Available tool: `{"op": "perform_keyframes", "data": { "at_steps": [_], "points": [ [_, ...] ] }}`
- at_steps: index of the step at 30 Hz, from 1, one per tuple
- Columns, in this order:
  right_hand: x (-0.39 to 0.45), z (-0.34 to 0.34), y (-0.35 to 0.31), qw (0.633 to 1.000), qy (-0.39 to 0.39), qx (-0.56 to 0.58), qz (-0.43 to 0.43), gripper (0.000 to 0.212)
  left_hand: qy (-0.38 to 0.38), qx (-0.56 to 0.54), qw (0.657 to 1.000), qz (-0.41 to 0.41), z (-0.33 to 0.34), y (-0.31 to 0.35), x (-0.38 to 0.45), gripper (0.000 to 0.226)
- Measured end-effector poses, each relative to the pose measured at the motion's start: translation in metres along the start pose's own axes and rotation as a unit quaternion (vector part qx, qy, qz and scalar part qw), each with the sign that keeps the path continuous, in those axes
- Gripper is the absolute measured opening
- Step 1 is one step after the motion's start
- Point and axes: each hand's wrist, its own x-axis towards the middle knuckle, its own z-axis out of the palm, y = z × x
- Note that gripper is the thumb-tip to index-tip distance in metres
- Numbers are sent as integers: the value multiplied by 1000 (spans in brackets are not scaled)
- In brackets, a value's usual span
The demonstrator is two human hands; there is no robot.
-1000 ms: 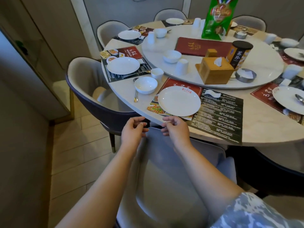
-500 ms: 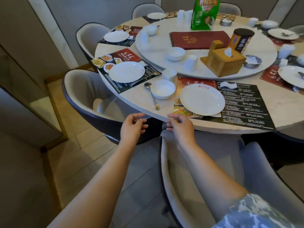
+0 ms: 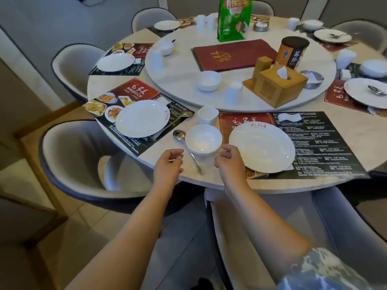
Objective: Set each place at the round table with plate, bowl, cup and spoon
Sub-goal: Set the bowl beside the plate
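At the near place a white plate (image 3: 261,147) lies on a red-and-black placemat (image 3: 318,141). Left of it stand a white bowl (image 3: 203,140), a white cup (image 3: 208,115) behind the bowl, and a metal spoon (image 3: 189,150) on the bare tabletop. My left hand (image 3: 168,165) hovers over the table edge just left of the spoon, fingers loosely curled, holding nothing. My right hand (image 3: 229,162) hangs between the bowl and the plate, fingers curled and empty. The place to the left has a plate (image 3: 142,118) with a spoon (image 3: 184,115) beside it.
A lazy Susan (image 3: 180,68) carries a spare bowl (image 3: 208,80), an upturned cup (image 3: 232,93), a wooden tissue box (image 3: 280,85), a red menu (image 3: 234,54), a green bag (image 3: 233,17) and a canister (image 3: 292,52). Grey chairs (image 3: 73,160) ring the table; one chair (image 3: 282,227) stands right below my arms.
Both hands have let go of the chair back and risen over the table edge, near the spoon and bowl. The view has moved closer to the table.
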Motion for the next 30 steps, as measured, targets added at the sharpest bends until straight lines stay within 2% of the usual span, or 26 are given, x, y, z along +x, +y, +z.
{"op": "perform_keyframes", "data": {
  "at_steps": [4, 8, 14, 22, 27, 30],
  "points": [
    [19, 10, -12, 999, 4, -17, 29, 47, -15, 78, 996, 34, 4, 8, 36, 34],
    [32, 24, -12, 998, 22, -41, 42, 58, -70, 152, 983, 82, 13, 18, 74, 38],
    [35, 39, -11, 993, 84, -8, 79, 51, -156, 231, 948, 152, 14, 22, 104, 35],
    [18, 34, -13, 968, 243, 9, 58, 42, -214, 175, 942, 189, 20, 35, 96, 31],
    [19, -3, -16, 935, 349, 32, 54, 38, -265, 150, 925, 228, 56, 55, 81, 30],
    [25, -28, -17, 921, 380, 57, 56, 30, -310, 131, 915, 222, 84, 67, 76, 34]
  ]
}}
